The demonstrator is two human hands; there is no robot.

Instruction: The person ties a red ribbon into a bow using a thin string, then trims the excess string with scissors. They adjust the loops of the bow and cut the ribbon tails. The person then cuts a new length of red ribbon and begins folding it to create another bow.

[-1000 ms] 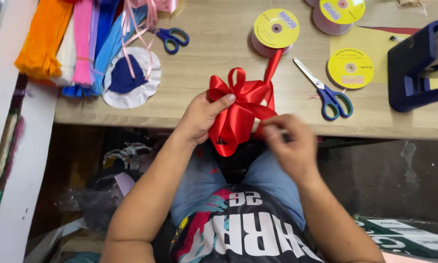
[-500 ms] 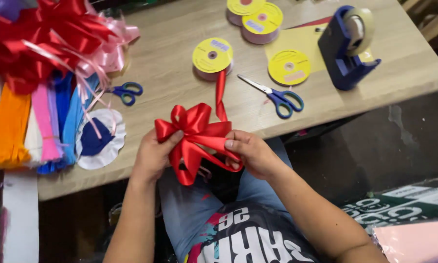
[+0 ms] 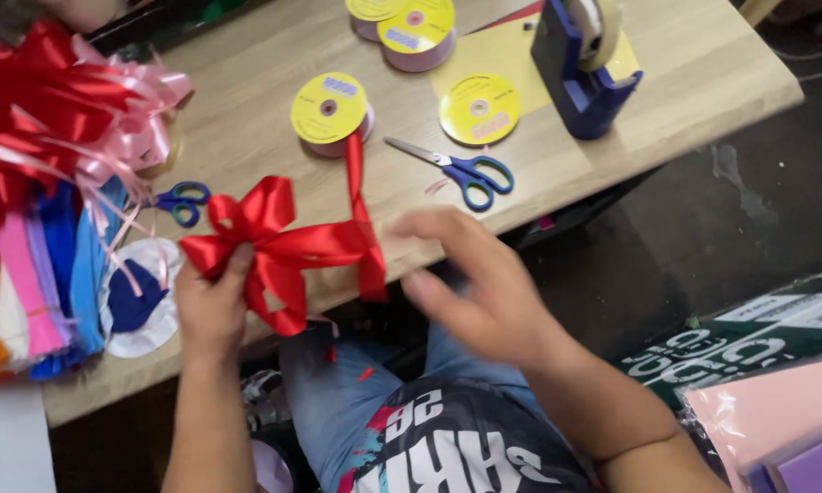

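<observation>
Red bow (image 3: 279, 246) pinched in my left hand (image 3: 212, 306).
My right hand (image 3: 475, 283) hovered open, blurred, beside it.

Looped red satin ribbon bow (image 3: 279, 245), held aloft

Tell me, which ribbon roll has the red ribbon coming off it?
The yellow-topped roll nearest the left hand: a red strip runs from it down to the red bow. The other rolls show no red strip.

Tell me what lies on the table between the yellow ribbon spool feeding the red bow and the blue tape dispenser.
In the head view, a flat yellow spool and blue-handled scissors lie between the ribbon spool and the tape dispenser.
</observation>
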